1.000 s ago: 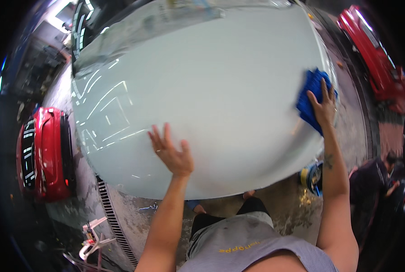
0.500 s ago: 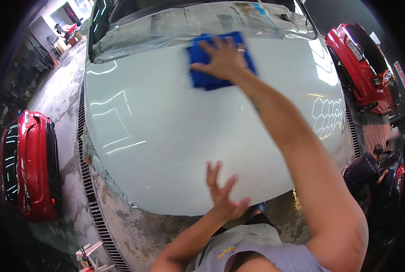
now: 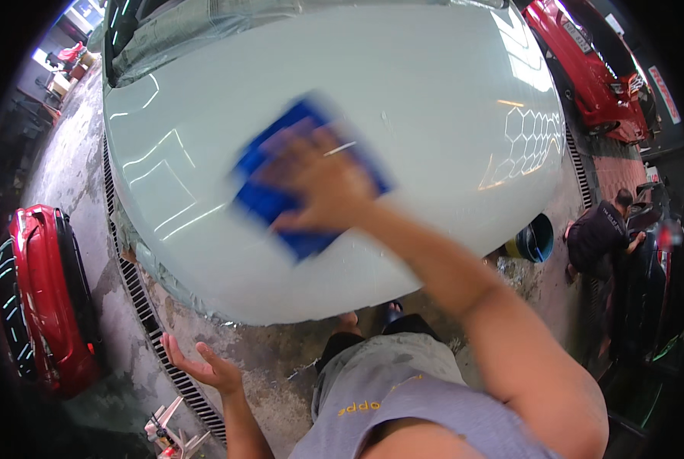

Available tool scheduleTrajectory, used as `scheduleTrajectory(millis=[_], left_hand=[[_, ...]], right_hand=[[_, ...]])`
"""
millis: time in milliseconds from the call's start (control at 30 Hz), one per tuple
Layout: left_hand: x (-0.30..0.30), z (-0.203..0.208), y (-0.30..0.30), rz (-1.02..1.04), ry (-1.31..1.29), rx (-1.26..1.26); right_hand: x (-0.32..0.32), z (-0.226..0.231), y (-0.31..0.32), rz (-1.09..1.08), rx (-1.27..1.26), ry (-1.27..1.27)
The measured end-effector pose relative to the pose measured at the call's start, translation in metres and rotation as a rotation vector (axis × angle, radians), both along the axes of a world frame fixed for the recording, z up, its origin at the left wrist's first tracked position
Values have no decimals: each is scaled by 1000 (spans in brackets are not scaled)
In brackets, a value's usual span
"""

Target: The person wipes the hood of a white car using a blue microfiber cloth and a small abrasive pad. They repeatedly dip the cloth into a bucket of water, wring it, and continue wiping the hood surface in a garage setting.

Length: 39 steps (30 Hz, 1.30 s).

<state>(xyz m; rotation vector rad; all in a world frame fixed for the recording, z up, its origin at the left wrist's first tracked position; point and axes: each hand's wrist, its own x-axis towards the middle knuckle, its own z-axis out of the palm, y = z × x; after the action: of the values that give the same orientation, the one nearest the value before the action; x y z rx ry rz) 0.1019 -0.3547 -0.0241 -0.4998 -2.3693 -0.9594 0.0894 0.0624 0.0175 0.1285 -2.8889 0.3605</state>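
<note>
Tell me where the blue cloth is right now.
In the head view, the blue cloth lies flat on the pale car hood, left of centre, under the right hand.

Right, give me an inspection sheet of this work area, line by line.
Surface: pale glossy car hood, light reflections across it, wet-looking.
Job's things: blue cloth flat on the hood, blurred.
Clutter: blue bucket on the floor by the hood's right edge; small rack at lower left.
Grips: right hand pressed flat on the cloth; left hand open, empty, off the hood over the floor.
Cables: nothing seen.
Surroundings: wet concrete floor with drain grate; red car at left, another red car at upper right; a crouching person at right.
</note>
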Motion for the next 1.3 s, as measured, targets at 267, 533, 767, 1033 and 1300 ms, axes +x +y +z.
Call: scheduleTrajectory(millis=[267, 533, 767, 1033, 1300], left_hand=[[95, 9, -57, 164, -268, -109], [118, 87, 80, -592, 14, -566], [194, 69, -147, -171, -282, -806], [381, -39, -418, 163, -1638, -1009], [194, -72, -276, 0, -1021, -580]], right_hand=[[273, -96, 246, -1447, 37, 75], [186, -112, -111, -66, -8, 100], [332, -163, 67, -252, -8, 346], [414, -177, 255, -1269, -74, 480], [241, -148, -80, -537, 61, 206]])
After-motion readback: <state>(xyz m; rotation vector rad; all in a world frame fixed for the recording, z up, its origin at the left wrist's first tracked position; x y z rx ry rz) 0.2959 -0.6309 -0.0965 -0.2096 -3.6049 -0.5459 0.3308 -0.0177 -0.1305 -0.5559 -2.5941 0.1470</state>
